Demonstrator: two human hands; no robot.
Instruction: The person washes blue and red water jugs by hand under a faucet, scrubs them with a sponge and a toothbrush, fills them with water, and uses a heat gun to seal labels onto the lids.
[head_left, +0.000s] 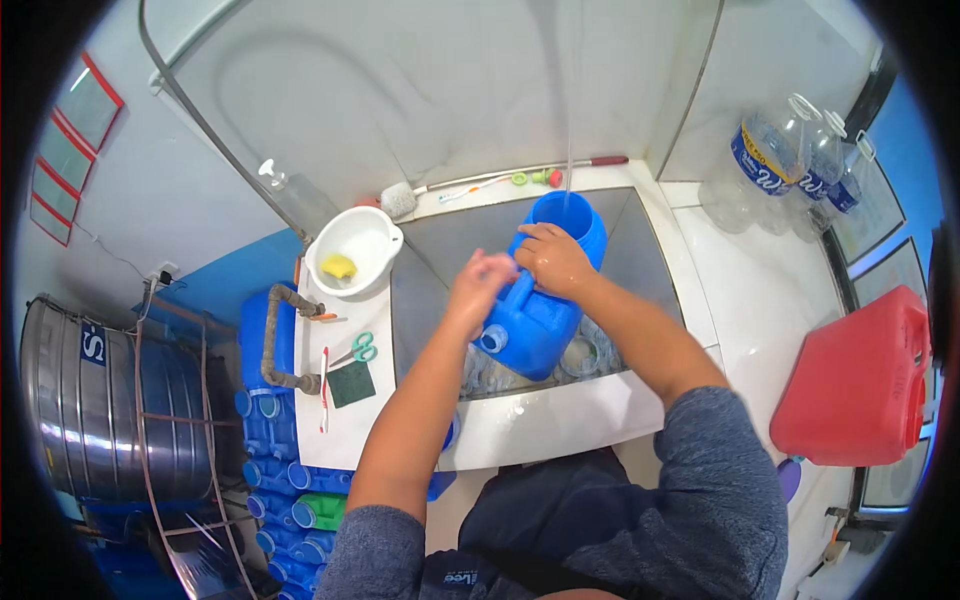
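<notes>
A blue plastic water jug (540, 337) lies tilted in the grey-tiled sink (645, 255), its wide mouth facing the back wall. A thin stream of water (568, 169) falls into that mouth. My right hand (553, 261) grips the jug near the far end of its handle. Close against the jug's left side is my left hand (480, 292), its fingers motion-blurred, so its hold cannot be made out. The small spout (493, 339) points toward the front left. Beneath the jug lie clear, wet-looking items (581, 356), partly hidden.
A white basin (352, 232) with a yellow sponge (339, 265), teal-handled scissors (364, 347) and a green scouring pad (351, 385) sit left. A long-handled brush (397, 201) lies behind the sink. Clear bottles (761, 169) and a red jerrycan (851, 375) stand right. Metal pipe (271, 337) juts out left.
</notes>
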